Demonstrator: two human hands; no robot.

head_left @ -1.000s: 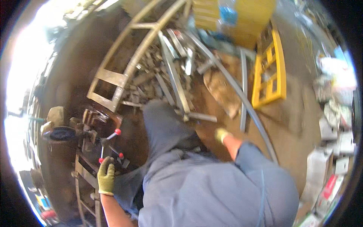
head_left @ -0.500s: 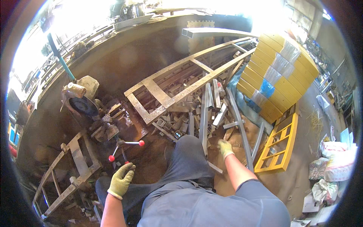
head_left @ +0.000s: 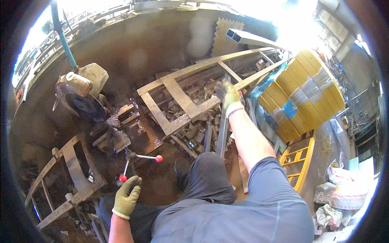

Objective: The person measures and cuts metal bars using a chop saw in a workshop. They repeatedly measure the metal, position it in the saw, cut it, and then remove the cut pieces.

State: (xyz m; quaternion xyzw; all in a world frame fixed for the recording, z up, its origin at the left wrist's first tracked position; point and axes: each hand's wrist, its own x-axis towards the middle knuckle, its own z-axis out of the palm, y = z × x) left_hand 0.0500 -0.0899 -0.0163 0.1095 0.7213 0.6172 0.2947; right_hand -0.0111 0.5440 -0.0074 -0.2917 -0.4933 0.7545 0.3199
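Observation:
My left hand (head_left: 127,197), in a yellowish work glove, has its fingers curled at the end of one spoke of a three-spoke clamp handle (head_left: 130,156). Two red ball knobs show; the end under my fingers is hidden. My right hand (head_left: 227,95), gloved too, reaches far forward over a long grey metal tube (head_left: 222,135) and the near rail of a welded metal frame (head_left: 178,97). Motion smears its fingers, so I cannot tell whether it grips anything. Behind the handle stands a cut-off saw (head_left: 83,103) with a round dark disc.
Short tube offcuts (head_left: 194,135) lie heaped beneath the frame. Stacked yellow panels (head_left: 304,93) with clear wrapping stand at right, near a yellow frame (head_left: 300,160). Another ladder-like frame (head_left: 77,166) lies at left. White sacks (head_left: 344,194) sit at far right.
My right hand has moved forward from low beside my knee to above the tubes and the frame. My left hand stays at the spoke handle. The view has shifted slightly.

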